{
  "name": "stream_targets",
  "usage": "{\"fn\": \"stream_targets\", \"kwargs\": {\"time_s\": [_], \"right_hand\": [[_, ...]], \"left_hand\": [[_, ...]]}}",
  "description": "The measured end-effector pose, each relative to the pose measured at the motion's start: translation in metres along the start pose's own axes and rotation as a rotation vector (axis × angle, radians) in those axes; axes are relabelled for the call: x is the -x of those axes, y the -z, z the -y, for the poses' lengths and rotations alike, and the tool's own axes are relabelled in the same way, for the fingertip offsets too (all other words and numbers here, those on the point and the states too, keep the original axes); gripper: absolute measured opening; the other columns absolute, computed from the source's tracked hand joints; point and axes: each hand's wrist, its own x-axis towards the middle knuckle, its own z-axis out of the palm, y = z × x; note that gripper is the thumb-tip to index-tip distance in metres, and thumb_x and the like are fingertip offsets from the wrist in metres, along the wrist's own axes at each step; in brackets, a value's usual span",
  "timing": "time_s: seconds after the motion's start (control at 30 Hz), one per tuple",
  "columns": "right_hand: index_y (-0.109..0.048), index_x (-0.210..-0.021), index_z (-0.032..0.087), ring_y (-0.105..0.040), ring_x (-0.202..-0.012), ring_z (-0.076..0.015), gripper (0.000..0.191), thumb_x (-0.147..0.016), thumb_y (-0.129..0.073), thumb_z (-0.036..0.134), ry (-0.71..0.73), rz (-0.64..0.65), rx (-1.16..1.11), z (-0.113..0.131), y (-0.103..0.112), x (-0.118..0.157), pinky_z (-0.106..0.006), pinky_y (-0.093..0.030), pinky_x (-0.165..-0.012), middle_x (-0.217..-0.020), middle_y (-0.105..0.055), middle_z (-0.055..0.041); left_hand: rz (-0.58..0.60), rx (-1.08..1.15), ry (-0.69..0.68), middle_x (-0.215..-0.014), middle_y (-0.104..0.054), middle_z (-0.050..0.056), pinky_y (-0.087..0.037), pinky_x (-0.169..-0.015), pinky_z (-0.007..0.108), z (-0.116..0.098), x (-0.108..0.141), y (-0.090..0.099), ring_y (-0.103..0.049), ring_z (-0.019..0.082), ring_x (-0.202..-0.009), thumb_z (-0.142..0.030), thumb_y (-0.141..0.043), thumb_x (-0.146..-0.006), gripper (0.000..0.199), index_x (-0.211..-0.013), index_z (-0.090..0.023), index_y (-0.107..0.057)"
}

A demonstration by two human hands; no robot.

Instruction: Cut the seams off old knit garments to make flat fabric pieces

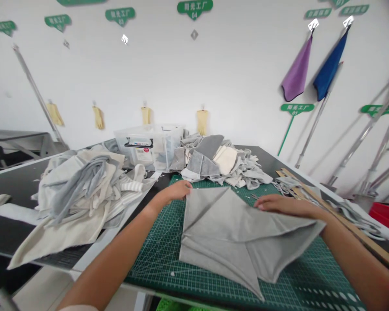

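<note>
A piece of grey cloth (214, 220) lies creased and partly folded on the green cutting mat (158, 255). My left hand (180, 190) pinches its far left corner, fingers closed. At the cloth's far right edge is my right hand (272, 202), its fingers curled and closed on the edge. The cloth's right part spreads in front of that hand and reaches a point beside the wrist. A small metallic thing (254, 196), perhaps scissors, shows just past the right fingertips, partly hidden.
Left of the mat lies a heap of grey and cream cloths (81, 185). Behind stand a clear plastic box (139, 149) and a pile of cloth scraps (214, 160). Wooden strips (311, 194) and scraps run along the right edge. A red container (387, 216) is far right.
</note>
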Motion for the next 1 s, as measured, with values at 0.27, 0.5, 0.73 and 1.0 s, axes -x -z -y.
{"fn": "stream_targets", "kwargs": {"time_s": [0.27, 0.5, 0.73, 1.0], "right_hand": [[-0.067, -0.11, 0.022, -0.065, -0.099, -0.0248, 0.034, -0.091, -0.053, 0.048, 0.15, -0.237, 0.347, -0.014, -0.047, 0.0, -0.036, -0.051, -0.089, -0.107, -0.071, -0.0074], [-0.064, -0.12, 0.026, -0.06, -0.109, -0.0248, 0.036, -0.087, -0.067, 0.04, 0.341, -0.202, 0.576, 0.039, -0.133, 0.022, -0.037, -0.045, -0.098, -0.119, -0.065, -0.0067], [-0.062, -0.096, 0.022, -0.063, -0.092, -0.0214, 0.015, -0.098, -0.047, 0.021, 0.408, -0.244, 0.715, 0.035, -0.136, 0.007, -0.032, -0.045, -0.084, -0.096, -0.066, -0.0049], [-0.049, -0.112, 0.025, -0.064, -0.081, -0.0191, 0.018, -0.106, -0.034, 0.031, 0.384, -0.499, 0.537, 0.078, -0.101, 0.01, -0.027, -0.044, -0.073, -0.093, -0.067, -0.0025]], "left_hand": [[-0.102, -0.419, -0.329, -0.105, -0.068, 0.008, -0.045, -0.096, 0.039, 0.011, 0.043, -0.037, -0.061, 0.026, -0.105, -0.044, -0.053, -0.092, 0.031, -0.11, -0.022, -0.064], [0.004, -0.479, -0.305, -0.125, -0.062, 0.009, -0.043, -0.103, 0.044, -0.005, 0.109, -0.069, -0.054, 0.032, -0.12, -0.055, -0.067, -0.082, 0.061, -0.135, -0.027, -0.055], [-0.005, -0.497, -0.281, -0.131, -0.058, 0.008, -0.041, -0.106, 0.046, 0.0, 0.117, -0.073, -0.052, 0.032, -0.123, -0.053, -0.067, -0.083, 0.067, -0.144, -0.033, -0.049], [-0.184, -0.516, -0.256, -0.112, -0.068, 0.01, -0.048, -0.094, 0.038, -0.015, 0.095, -0.086, -0.063, 0.027, -0.107, -0.031, -0.048, -0.097, 0.029, -0.12, -0.023, -0.065]]}}
